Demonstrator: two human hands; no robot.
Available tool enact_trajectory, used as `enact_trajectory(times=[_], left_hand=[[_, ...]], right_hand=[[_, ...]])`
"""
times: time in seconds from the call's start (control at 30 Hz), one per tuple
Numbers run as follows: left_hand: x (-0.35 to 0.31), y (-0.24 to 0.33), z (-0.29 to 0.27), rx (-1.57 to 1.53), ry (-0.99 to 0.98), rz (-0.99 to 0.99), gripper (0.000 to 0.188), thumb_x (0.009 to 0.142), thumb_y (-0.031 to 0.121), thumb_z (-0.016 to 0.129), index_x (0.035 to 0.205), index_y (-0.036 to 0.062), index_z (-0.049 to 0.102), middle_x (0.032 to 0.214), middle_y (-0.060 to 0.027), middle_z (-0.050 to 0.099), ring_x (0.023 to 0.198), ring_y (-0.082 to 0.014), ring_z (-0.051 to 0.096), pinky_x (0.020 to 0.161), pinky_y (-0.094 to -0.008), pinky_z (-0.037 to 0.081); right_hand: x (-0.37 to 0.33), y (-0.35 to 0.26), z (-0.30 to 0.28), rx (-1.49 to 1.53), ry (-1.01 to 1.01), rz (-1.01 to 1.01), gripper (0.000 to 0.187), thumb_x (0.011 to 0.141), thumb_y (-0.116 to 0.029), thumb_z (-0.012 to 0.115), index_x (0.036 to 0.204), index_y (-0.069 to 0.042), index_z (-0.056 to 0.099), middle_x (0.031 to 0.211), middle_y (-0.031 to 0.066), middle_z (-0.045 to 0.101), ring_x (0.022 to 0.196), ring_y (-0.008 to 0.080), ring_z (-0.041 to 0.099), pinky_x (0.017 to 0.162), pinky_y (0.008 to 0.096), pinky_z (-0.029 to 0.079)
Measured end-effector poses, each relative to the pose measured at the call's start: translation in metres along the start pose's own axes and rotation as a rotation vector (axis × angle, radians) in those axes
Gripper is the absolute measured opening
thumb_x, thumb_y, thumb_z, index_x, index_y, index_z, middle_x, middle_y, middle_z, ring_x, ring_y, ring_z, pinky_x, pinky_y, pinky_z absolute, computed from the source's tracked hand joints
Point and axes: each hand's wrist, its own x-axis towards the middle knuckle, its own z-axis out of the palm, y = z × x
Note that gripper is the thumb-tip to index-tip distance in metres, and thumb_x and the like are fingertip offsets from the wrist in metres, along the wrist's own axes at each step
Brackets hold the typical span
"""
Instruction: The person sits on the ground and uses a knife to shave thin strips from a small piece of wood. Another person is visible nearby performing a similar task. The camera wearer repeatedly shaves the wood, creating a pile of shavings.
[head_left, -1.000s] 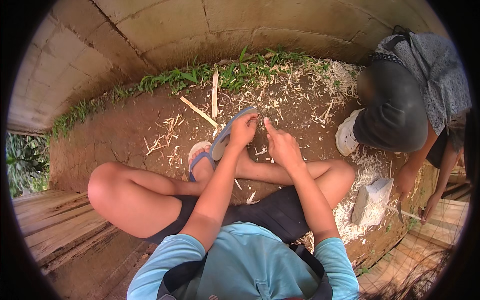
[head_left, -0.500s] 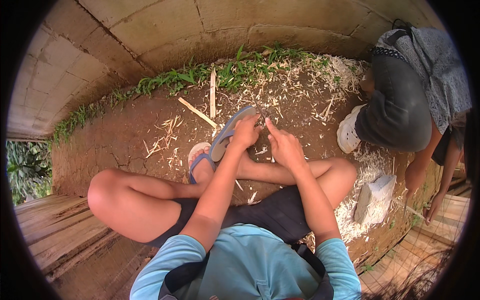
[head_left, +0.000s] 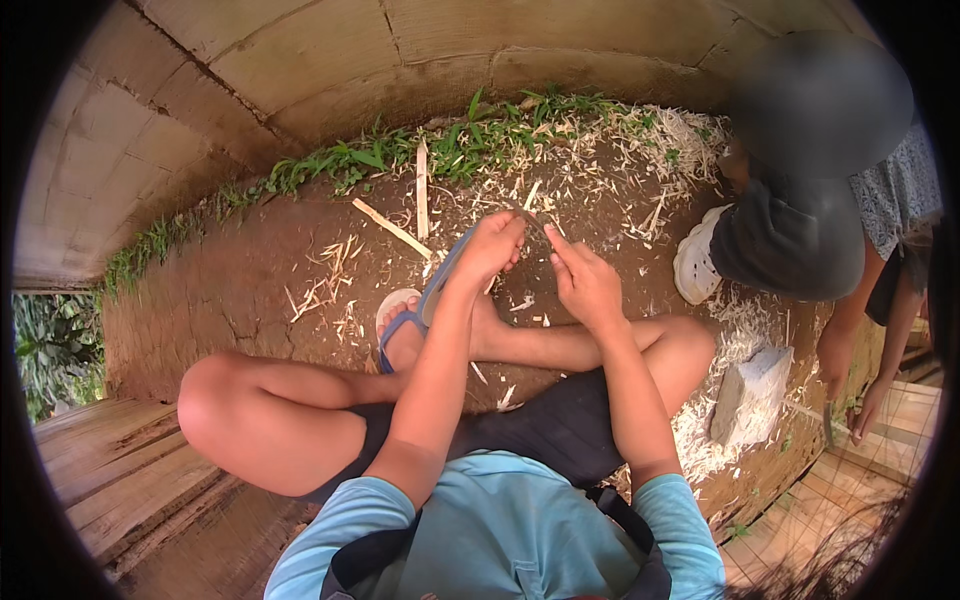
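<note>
My left hand (head_left: 492, 248) is closed over the blue flip-flop (head_left: 440, 285) on my raised foot; what its fingers grip is hidden. A thin dark blade (head_left: 532, 216) spans the gap between my two hands. My right hand (head_left: 588, 285) is closed at the blade's near right end, its index finger stretched along it. The blade's handle cannot be seen. Just beyond the fingers shows a short pale wood sliver (head_left: 531, 194); whether it is held or lies on the ground I cannot tell.
Wood shavings (head_left: 680, 150) and two pale strips (head_left: 422, 190) litter the dirt by the grass and block wall (head_left: 440, 90). At right a co-worker's hand (head_left: 870, 410) is near a dark blade (head_left: 828, 425). A pale block (head_left: 750, 395) and wooden planks (head_left: 110, 440) lie nearby.
My right hand has shifted slightly right and down, while my left hand has turned and closed more. The co-worker's head has leaned into view, and their hands have moved slightly.
</note>
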Motion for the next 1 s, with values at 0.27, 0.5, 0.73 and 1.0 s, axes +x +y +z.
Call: enact_trajectory(times=[0.27, 0.5, 0.73, 1.0], left_hand=[[-0.011, 0.012, 0.015, 0.17, 0.077, 0.146, 0.019, 0.094, 0.015, 0.049, 0.087, 0.001, 0.06, 0.062, 0.0009, 0.052, 0.052, -0.0079, 0.047, 0.046, -0.0245, 0.037], [-0.013, 0.007, 0.016, 0.309, 0.085, 0.252, 0.02, 0.095, 0.016, 0.048, 0.093, 0.0014, 0.062, 0.062, 0.001, 0.053, 0.055, -0.0083, 0.047, 0.052, -0.0269, 0.038], [-0.041, 0.032, 0.045, 0.23, 0.011, 0.184, 0.02, 0.097, 0.014, 0.047, 0.105, 0.0037, 0.063, 0.06, 0.0061, 0.045, 0.053, -0.0032, 0.037, 0.048, -0.0204, 0.029], [-0.032, 0.039, 0.04, -0.078, 0.186, 0.098, 0.017, 0.094, 0.009, 0.045, 0.095, 0.0016, 0.06, 0.06, 0.0036, 0.047, 0.041, -0.0026, 0.035, 0.035, -0.0189, 0.024]], right_hand=[[0.008, 0.001, 0.0, -0.16, 0.086, 0.183, 0.036, 0.091, -0.028, 0.053, 0.127, -0.03, 0.057, 0.084, 0.0062, 0.061, 0.068, 0.0312, 0.063, 0.06, 0.0437, 0.052], [0.009, -0.003, 0.002, -0.098, 0.076, 0.113, 0.036, 0.092, -0.03, 0.052, 0.128, -0.032, 0.057, 0.083, 0.0089, 0.06, 0.069, 0.0337, 0.064, 0.061, 0.046, 0.052], [0.026, 0.068, 0.004, -0.029, 0.218, 0.49, 0.035, 0.096, -0.028, 0.046, 0.13, -0.029, 0.055, 0.093, 0.0145, 0.064, 0.078, 0.0361, 0.063, 0.071, 0.0466, 0.051], [-0.009, 0.006, -0.01, 0.114, 0.219, 0.05, 0.036, 0.093, -0.028, 0.051, 0.128, -0.029, 0.057, 0.081, 0.0098, 0.06, 0.069, 0.0341, 0.061, 0.059, 0.0439, 0.051]])
